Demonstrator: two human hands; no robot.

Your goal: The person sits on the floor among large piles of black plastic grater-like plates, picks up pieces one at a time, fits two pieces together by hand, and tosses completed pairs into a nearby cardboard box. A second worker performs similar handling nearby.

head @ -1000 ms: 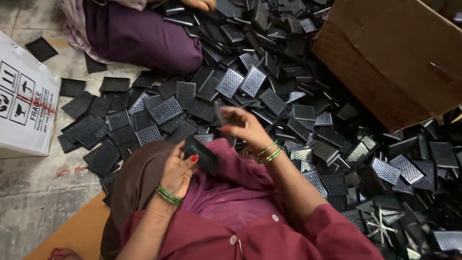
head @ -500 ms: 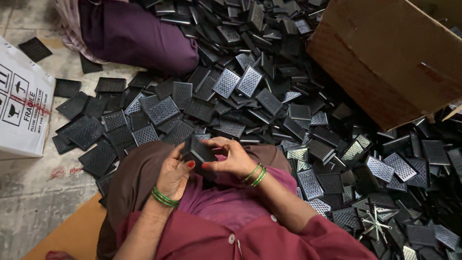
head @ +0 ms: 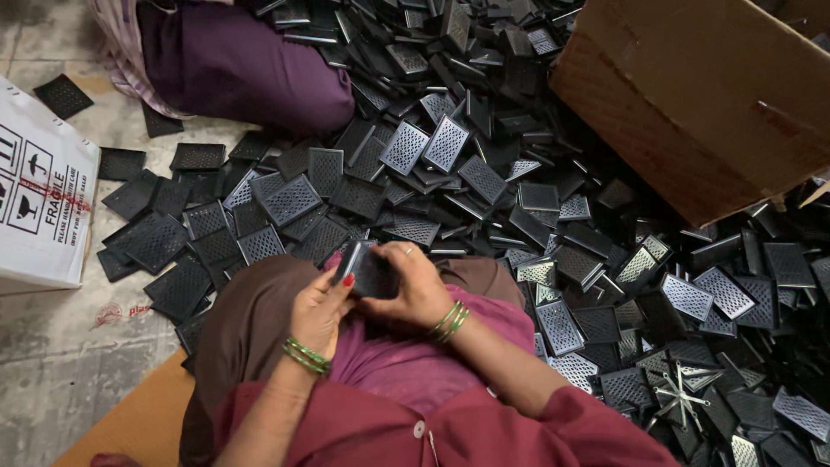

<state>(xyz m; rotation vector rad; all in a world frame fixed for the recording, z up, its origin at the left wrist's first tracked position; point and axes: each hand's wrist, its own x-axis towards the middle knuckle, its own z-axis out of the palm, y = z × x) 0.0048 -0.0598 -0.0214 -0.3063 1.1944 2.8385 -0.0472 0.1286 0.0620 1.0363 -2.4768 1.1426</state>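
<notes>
Both hands meet over the lap and hold one small black rectangular piece [head: 370, 270] between them: the left hand [head: 318, 310], with red-painted nails and green bangles at the wrist, props it from below and from its left edge, while the right hand [head: 417, 290], a ring on one finger and green bangles at the wrist, lies over its right side with fingers curled around the edge. So each grip is pressed together on the same piece, pinching it from opposite sides, which would keep it steady and tilted up toward the face for a close look or for fitting; whether it is a single part or two stacked I cannot tell. The piece sits just above the knees, draped in brown and magenta cloth [head: 406, 363], and well within the hands, only its upper left corner showing past the fingers. In front of the knees and spreading to the right lies a deep heap of like black perforated plates [head: 484, 182] on the concrete floor [head: 60, 363], near enough to pick from without leaning. A large brown cardboard box [head: 692, 95] stands tipped at the upper right, touching the heap, and a white carton [head: 39, 207] sits at the left edge. Another person's knee in purple cloth [head: 242, 65] rests at the top left, beside the heap
</notes>
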